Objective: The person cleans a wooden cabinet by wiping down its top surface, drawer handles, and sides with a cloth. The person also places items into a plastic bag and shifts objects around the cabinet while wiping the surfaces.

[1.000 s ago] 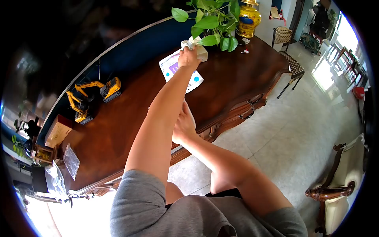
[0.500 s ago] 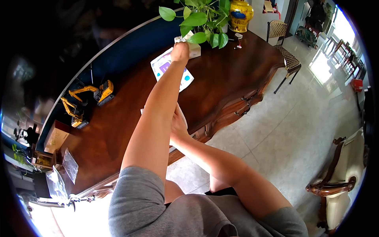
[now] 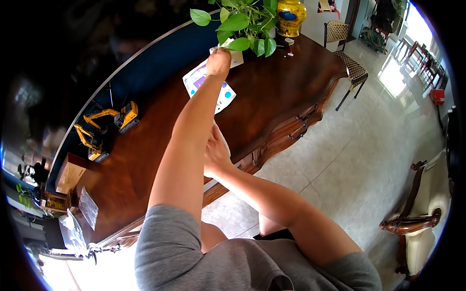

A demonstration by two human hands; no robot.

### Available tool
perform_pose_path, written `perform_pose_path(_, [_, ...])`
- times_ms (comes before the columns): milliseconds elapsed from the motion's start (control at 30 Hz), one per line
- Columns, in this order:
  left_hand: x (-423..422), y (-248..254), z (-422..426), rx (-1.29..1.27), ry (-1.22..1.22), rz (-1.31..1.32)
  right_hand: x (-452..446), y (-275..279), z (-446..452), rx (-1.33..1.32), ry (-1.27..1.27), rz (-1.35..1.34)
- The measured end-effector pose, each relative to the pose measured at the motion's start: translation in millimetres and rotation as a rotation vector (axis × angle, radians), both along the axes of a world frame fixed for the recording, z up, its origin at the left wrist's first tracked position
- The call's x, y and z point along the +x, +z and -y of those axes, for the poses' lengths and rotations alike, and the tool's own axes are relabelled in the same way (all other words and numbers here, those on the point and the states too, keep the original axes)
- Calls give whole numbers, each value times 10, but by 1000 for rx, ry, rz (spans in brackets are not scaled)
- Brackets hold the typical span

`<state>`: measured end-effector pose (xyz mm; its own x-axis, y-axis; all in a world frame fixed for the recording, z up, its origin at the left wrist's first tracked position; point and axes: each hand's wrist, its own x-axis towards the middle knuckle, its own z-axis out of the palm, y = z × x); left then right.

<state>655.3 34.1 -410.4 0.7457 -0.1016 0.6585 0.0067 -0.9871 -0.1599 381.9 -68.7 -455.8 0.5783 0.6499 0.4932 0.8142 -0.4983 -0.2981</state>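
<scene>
My left hand (image 3: 219, 62) reaches to the far side of the wooden desk, fingers closed beside a pale box (image 3: 236, 58) under the plant's leaves. A bit of white material shows at its fingertips; what it grips is mostly hidden. Below the wrist lies a white packet (image 3: 226, 95) with purple and blue prints, partly covered by my forearm. My right hand (image 3: 217, 153) lies flat, fingers stretched out, on a white item (image 3: 224, 139) near the desk's front edge. My left forearm hides part of that item and the fingertips.
Two yellow toy excavators (image 3: 127, 116) stand at the left, near a box (image 3: 71, 173) and clear plastic bags (image 3: 88, 207). A green plant (image 3: 235, 22) and a yellow vase (image 3: 290, 18) are at the back. A woven chair (image 3: 353, 68) stands beyond the desk (image 3: 276, 87).
The whole scene has shifted left and slightly up in view. My left hand has closed and turned at the pale box. My right hand stays on the white item.
</scene>
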Motion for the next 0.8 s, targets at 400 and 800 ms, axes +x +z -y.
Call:
perform_pose_path(400, [-1588, 759, -323, 139, -373, 283, -57, -97, -1, -46, -34, -18])
perform_pose_path(800, [-2326, -12, -564, -95, -351, -67, -76, -66, -17, -1, -56, 20])
